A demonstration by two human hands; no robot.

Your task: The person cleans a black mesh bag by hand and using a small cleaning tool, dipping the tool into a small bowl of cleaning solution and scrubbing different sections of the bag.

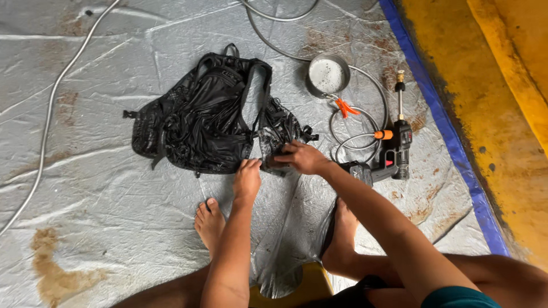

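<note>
A wet black backpack (200,117) lies flat on a grey plastic tarp (103,188), straps spread toward the right. My left hand (247,178) rests at the pack's near edge, fingers curled on the fabric. My right hand (301,157) grips a black strap section (278,134) at the pack's right side. Both bare feet (210,221) stand on the tarp just below the hands.
A black and orange cordless pressure washer gun (394,151) lies right of my right hand, with coiled grey hose (365,122). A round metal bowl (326,75) sits behind it. Another hose (48,114) runs along the left. A blue tarp edge (451,142) borders yellow ground.
</note>
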